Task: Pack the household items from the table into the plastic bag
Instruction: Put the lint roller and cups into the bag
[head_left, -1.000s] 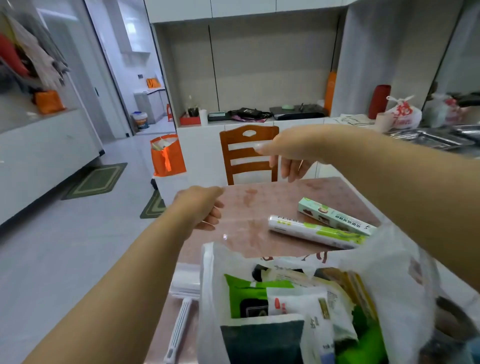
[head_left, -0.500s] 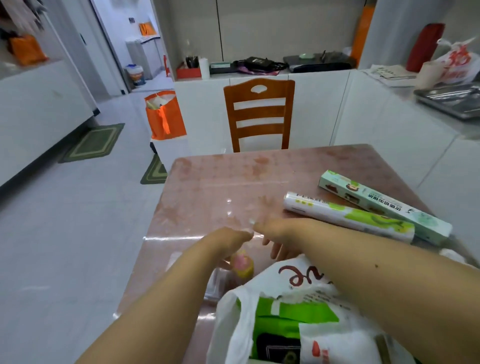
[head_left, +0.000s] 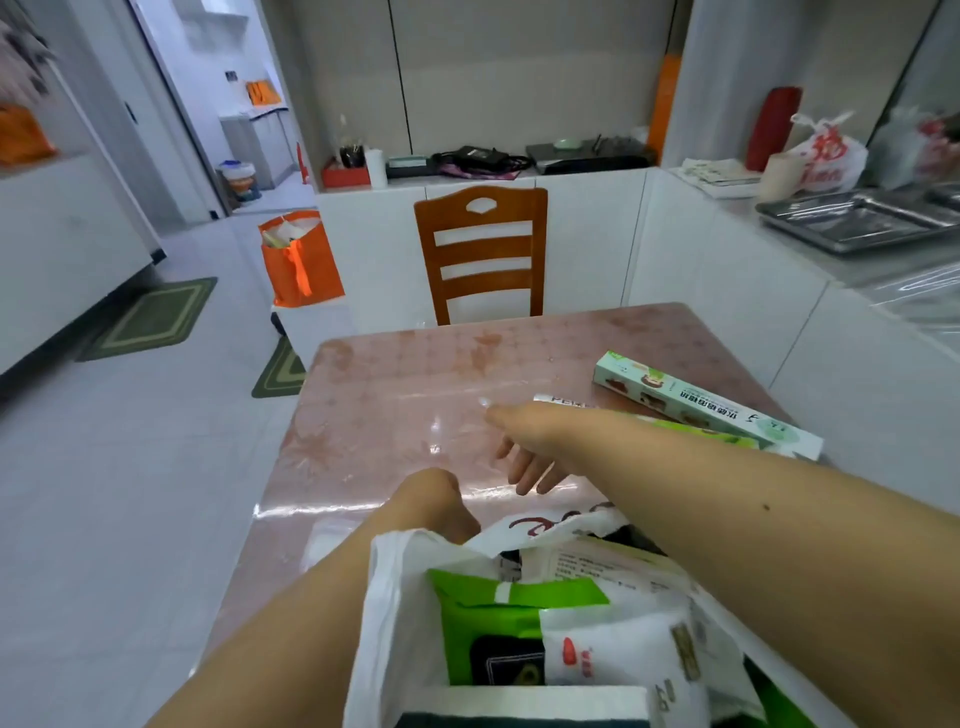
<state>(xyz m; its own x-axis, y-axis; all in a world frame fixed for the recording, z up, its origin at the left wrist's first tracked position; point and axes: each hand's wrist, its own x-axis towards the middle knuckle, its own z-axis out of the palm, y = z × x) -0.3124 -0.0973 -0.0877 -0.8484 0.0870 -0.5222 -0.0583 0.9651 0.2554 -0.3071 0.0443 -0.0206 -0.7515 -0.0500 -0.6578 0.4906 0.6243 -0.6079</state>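
A white plastic bag (head_left: 387, 597) stands open at the near edge of the pink table (head_left: 389, 405). Inside it are a green packet (head_left: 519, 597), a white packet (head_left: 618, 654) and other goods. My left hand (head_left: 434, 496) is just behind the bag's far rim, which hides its fingers. My right hand (head_left: 527, 449) hovers over the table beyond the bag, three fingers hanging down, thumb and forefinger pinching a tiny pale thing I cannot identify. A long mint-green box (head_left: 701, 405) lies at the right. Beside it lies a white-and-green roll (head_left: 563, 402), mostly covered by my right forearm.
A wooden chair (head_left: 483, 254) stands at the table's far side. An orange bag (head_left: 301, 260) sits on a white box on the floor to the left. A white counter with metal trays (head_left: 857, 223) runs along the right.
Both hands came down from chest height to the table behind the bag. The right hand has since moved a little farther out over the table. The view has tilted up.
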